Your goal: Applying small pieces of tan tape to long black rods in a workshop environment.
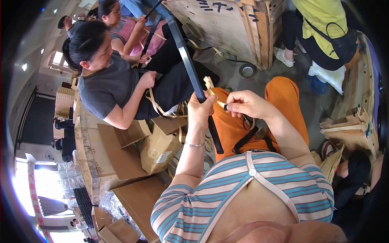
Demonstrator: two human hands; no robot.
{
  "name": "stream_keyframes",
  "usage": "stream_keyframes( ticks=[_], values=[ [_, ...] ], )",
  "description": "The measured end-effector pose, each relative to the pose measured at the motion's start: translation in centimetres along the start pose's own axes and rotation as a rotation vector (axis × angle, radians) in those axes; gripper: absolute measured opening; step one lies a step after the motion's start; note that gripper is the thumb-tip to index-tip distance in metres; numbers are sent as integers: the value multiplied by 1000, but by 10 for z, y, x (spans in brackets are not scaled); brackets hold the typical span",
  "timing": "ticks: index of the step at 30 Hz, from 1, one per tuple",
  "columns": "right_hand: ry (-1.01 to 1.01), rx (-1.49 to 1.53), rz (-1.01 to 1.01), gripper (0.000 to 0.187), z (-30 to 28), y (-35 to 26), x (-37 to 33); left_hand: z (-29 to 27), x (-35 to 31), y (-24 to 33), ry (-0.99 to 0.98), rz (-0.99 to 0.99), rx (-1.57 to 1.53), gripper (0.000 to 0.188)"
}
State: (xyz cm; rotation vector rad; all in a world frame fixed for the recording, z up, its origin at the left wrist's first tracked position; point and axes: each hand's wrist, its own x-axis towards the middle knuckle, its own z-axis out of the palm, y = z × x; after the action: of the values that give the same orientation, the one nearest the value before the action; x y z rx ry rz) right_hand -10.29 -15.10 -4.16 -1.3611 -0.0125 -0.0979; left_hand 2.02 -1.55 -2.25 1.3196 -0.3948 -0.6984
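A long black bar (190, 69) slants across the view, from the top edge down to my lap. My left hand (201, 109) is wrapped round it near its lower part. A pale yellow strip (209, 83) stands up beside that hand's thumb and runs across toward my right. Just right of the bar, my right hand (248, 104) pinches the strip close to a small black piece at its end. Both hands are above my orange trousers (227, 133). Fingers under the bar are hidden.
A co-worker in a grey shirt (99, 91) sits close on the left, holding a similar strip. Open cardboard boxes (160, 148) stand beside my left arm. Ahead are a wooden crate (219, 30) and a roll of black tape (248, 71) on the floor. Another wooden crate (352, 117) stands right.
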Motion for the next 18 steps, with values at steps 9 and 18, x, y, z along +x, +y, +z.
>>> stream_keyframes(
  ticks=[9,18],
  values=[
    [16,226,-120,14,-3,-9,8,6,-15,-5,-102,-46,149,9],
    [319,-290,-355,13,-13,-14,31,5,-26,-5,-187,-158,156,25]
  ],
)
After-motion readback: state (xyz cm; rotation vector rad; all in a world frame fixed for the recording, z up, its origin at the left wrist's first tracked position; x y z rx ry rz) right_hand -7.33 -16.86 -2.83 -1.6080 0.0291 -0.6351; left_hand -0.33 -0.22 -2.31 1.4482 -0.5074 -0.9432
